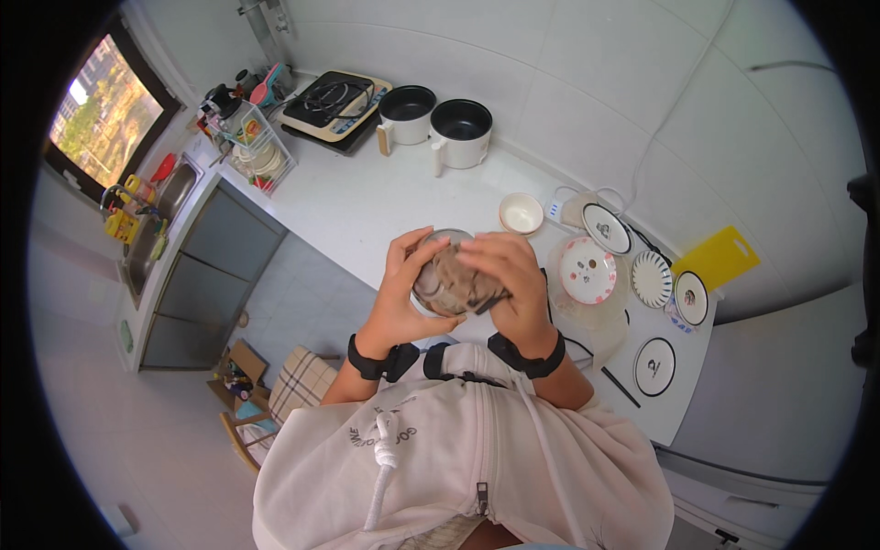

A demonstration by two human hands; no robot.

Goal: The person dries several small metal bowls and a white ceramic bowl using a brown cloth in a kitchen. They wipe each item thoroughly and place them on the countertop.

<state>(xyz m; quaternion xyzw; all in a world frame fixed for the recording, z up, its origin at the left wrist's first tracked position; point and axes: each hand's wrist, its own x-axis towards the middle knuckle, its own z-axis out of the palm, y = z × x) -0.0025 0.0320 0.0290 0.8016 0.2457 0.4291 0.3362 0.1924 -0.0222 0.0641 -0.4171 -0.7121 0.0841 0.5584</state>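
Observation:
A round, clear vessel (427,285), apparently glass, is held up in front of my chest, over the near edge of the white counter. My left hand (405,289) grips its left side, thumb and fingers spread around it. My right hand (512,278) presses a brown cloth (459,275) against the vessel from the right. Part of the cloth is bunched under my right fingers, and its far side is hidden. A small white bowl (521,214) stands on the counter beyond my right hand.
Right of my hands stand a pink-rimmed plate (588,271), several other plates, a black stick-like utensil (621,387) and a yellow cutting board (718,258). Two white pots (462,134) and an induction cooker (335,103) line the wall. A checked chair (301,385) is at the lower left.

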